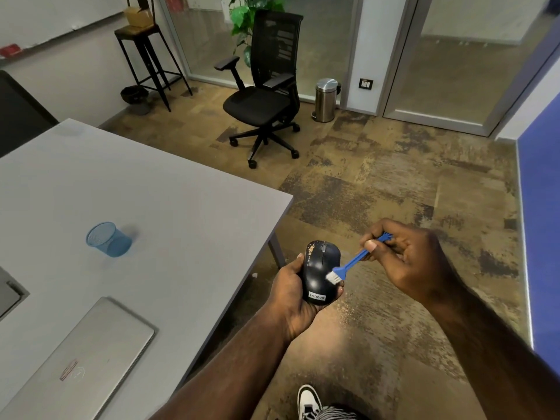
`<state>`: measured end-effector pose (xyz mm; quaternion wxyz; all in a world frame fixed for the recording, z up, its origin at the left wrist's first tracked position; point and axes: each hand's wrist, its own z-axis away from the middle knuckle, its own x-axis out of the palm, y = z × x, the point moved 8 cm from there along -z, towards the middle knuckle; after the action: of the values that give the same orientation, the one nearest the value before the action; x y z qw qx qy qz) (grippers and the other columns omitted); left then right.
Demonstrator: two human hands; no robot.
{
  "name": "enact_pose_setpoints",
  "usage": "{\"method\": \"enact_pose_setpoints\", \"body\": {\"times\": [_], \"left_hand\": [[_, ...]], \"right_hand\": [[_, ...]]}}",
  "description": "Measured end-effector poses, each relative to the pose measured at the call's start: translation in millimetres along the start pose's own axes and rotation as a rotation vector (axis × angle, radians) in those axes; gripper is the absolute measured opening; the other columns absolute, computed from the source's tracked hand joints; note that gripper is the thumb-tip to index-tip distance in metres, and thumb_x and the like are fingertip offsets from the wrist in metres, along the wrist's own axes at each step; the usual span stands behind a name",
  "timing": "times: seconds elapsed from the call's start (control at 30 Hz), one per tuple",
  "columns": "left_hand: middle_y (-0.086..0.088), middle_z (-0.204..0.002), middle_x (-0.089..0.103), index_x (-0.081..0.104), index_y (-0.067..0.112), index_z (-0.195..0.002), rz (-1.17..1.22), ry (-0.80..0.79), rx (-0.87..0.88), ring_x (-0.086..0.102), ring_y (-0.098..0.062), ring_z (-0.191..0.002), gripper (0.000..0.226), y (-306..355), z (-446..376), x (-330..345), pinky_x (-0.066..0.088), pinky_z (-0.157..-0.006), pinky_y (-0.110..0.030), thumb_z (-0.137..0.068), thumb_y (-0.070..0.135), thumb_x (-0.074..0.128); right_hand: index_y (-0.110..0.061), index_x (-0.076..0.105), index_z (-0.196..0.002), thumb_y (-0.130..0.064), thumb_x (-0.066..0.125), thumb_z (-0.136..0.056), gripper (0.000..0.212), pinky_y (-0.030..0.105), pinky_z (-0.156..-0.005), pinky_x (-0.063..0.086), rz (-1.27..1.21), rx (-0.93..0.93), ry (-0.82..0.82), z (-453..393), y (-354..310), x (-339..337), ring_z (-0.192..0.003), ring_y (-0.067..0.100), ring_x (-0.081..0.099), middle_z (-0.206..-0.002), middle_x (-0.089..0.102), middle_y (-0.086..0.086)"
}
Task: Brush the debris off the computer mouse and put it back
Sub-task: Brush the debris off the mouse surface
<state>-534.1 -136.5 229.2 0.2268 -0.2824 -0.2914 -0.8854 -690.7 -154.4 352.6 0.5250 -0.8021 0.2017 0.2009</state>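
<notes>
A black Lenovo computer mouse (320, 269) rests in my left hand (291, 294), held over the floor just off the table's right edge. Pale specks of debris cling to the mouse's front left button. My right hand (407, 263) pinches a small blue brush (353, 262) by its handle. The brush's white bristles touch the right side of the mouse, near its middle.
The grey table (136, 189) lies to my left with a closed silver laptop (88, 359) and a blue mesh cup (109, 239) on it. A black office chair (263, 95), a steel bin (325, 100) and a tall black stool (148, 59) stand beyond on the carpet.
</notes>
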Motion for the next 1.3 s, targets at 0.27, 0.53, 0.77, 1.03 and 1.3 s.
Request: {"method": "enact_pose_setpoints", "body": {"times": [0.27, 0.53, 0.77, 1.03, 1.3], "left_hand": [[-0.025, -0.091, 0.068, 0.067, -0.005, -0.110, 0.027, -0.049, -0.019, 0.063, -0.033, -0.072, 0.059, 0, -1, 1, 0.058, -0.061, -0.035, -0.102, 0.040, 0.029], [-0.024, -0.090, 0.067, 0.062, -0.004, -0.118, 0.035, -0.049, -0.015, 0.063, -0.031, -0.070, 0.056, 4, -1, 1, 0.058, -0.061, -0.034, -0.102, 0.039, 0.029], [-0.021, -0.093, 0.070, 0.061, 0.001, -0.121, 0.039, -0.030, 0.004, 0.066, -0.031, -0.069, 0.049, 4, -1, -1, 0.058, -0.057, -0.036, -0.102, 0.038, 0.035], [-0.023, -0.090, 0.066, 0.066, -0.005, -0.112, 0.065, -0.125, -0.029, 0.064, -0.031, -0.068, 0.054, 4, 2, 3, 0.058, -0.061, -0.033, -0.100, 0.035, 0.032], [-0.024, -0.092, 0.066, 0.065, -0.006, -0.113, 0.096, -0.146, -0.046, 0.066, -0.031, -0.068, 0.051, 0, 3, 1, 0.059, -0.060, -0.035, -0.098, 0.030, 0.034]], "right_hand": [[-0.023, 0.068, -0.096, -0.011, 0.062, -0.093, 0.014, 0.036, -0.062, 0.063, 0.032, 0.043, 0.121, -3, 10, -5, -0.074, 0.002, 0.074, -0.079, 0.072, -0.014], [-0.025, 0.065, -0.097, -0.004, 0.062, -0.093, 0.022, 0.026, -0.063, 0.061, 0.043, -0.004, 0.125, -1, 5, -1, -0.080, -0.001, 0.072, -0.080, 0.070, -0.015], [-0.029, 0.066, -0.093, -0.019, 0.059, -0.091, 0.012, 0.019, -0.065, 0.058, -0.088, -0.097, -0.008, 3, -5, 6, -0.076, 0.002, 0.072, -0.083, 0.071, -0.015], [-0.026, 0.066, -0.096, -0.011, 0.060, -0.094, 0.016, 0.024, -0.063, 0.061, -0.040, -0.067, 0.167, 4, 2, -7, -0.078, -0.002, 0.073, -0.085, 0.071, -0.019], [-0.024, 0.065, -0.098, -0.008, 0.060, -0.094, 0.018, 0.030, -0.064, 0.062, -0.022, -0.045, 0.200, 5, 5, -6, -0.076, 0.000, 0.074, -0.082, 0.073, -0.010]]}}
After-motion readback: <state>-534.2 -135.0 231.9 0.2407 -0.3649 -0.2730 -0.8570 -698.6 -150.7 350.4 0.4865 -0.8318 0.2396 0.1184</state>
